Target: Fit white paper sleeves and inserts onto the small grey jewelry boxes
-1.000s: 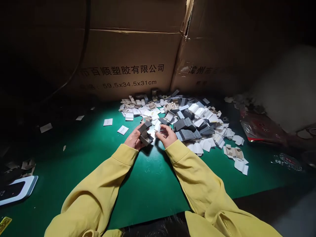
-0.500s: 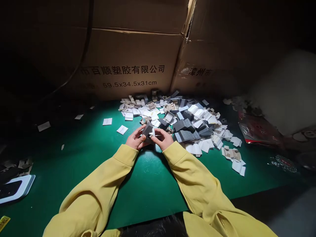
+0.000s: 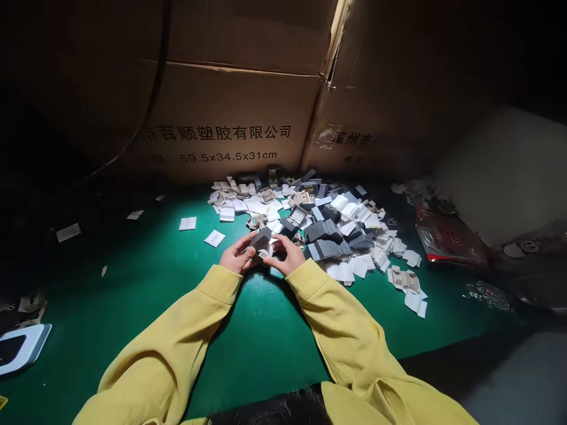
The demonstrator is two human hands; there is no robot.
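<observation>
My left hand [image 3: 237, 252] is closed around a small dark grey box [image 3: 261, 238], which is tilted with its lid raised. On the box's right side, my right hand [image 3: 287, 254] has its thumb and fingers closed at a white piece [image 3: 266, 252] in the opening; it looks like folded paper, though the fingers partly cover it. Just beyond my hands lies a heap of similar grey boxes [image 3: 328, 249], mixed with white folded papers [image 3: 348, 270] and beige inserts [image 3: 268, 196]. One box [image 3: 297, 217] in the heap stands open.
Large cardboard cartons [image 3: 221, 106] wall off the back of the green table [image 3: 261, 336]. Single white cards [image 3: 215, 238] lie left of the heap. A white-framed device [image 3: 26, 348] is at the left edge, and a red plastic packet [image 3: 447, 236] lies at the right.
The white piece sits lower, at the opening of the grey box, and my right fingers have shifted with it. My left hand keeps its hold. The whole view has shifted slightly.
</observation>
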